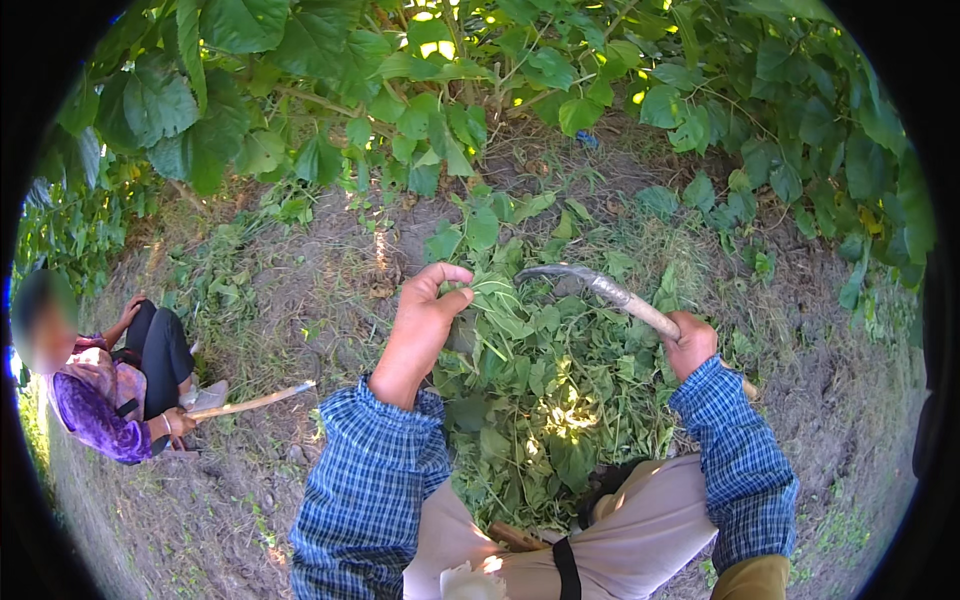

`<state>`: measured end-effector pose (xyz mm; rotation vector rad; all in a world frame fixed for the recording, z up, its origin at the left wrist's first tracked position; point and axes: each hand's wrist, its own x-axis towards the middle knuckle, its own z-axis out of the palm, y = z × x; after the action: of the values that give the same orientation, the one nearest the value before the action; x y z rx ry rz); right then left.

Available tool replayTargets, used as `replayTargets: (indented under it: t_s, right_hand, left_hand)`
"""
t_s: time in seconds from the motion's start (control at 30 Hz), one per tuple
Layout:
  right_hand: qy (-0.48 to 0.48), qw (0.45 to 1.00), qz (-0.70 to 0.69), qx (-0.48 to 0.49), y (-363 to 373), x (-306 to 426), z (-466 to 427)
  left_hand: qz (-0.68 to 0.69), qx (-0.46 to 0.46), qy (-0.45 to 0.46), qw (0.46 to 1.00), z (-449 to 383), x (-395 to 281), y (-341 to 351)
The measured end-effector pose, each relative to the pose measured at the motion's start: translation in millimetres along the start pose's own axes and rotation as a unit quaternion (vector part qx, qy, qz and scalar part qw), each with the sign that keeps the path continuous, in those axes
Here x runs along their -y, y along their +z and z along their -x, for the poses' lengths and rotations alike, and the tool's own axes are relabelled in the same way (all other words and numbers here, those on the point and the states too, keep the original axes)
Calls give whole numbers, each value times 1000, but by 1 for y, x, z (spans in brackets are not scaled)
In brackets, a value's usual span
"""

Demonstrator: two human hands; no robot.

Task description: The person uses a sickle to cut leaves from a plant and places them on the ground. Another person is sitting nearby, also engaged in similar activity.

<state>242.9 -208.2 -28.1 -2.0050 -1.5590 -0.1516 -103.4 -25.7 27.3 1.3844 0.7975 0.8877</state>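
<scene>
My left hand (pixel 429 319) pinches a small bunch of green weeds (pixel 496 300) between thumb and fingers. In my right hand (pixel 688 343) is the wooden handle of a sickle (pixel 611 291). Its dark curved blade points left, its tip just right of the bunch. Below both hands, a heap of cut weeds and leaves (pixel 547 382) spreads over the ground up to my legs (pixel 637 517). Some of its leaves look wilted, and a patch of sunlight falls on it.
Leafy bushes (pixel 420 67) overhang the far side, with branches low over the soil. At the left another person (pixel 112 390) sits on the ground, holding a tool by its wooden handle (pixel 251 403). A small blue scrap (pixel 587 139) lies beneath the bushes.
</scene>
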Motion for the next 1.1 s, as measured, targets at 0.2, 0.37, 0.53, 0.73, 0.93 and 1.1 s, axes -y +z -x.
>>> replayTargets:
  t_s: [0.2, 0.37, 0.53, 0.73, 0.93, 1.1]
  right_hand:
    - [44, 991, -119, -34, 2, 0, 2]
    - [-21, 984, -161, -68, -1, 20, 0]
    - [-71, 982, -168, -51, 3, 17, 0]
    - [-60, 984, -158, -53, 1, 19, 0]
    - [-56, 985, -156, -57, 1, 17, 1]
    - [-50, 984, -160, -53, 2, 18, 0]
  left_hand:
    - [-40, -17, 40, 998, -3, 8, 5]
    - [-48, -2, 15, 999, -1, 0, 6]
    - [-43, -1, 6, 999, -3, 5, 5]
    - [-47, 4, 3, 999, -2, 1, 6]
    - [-77, -3, -21, 997, 0, -5, 11]
    - [-76, -5, -20, 997, 1, -4, 9]
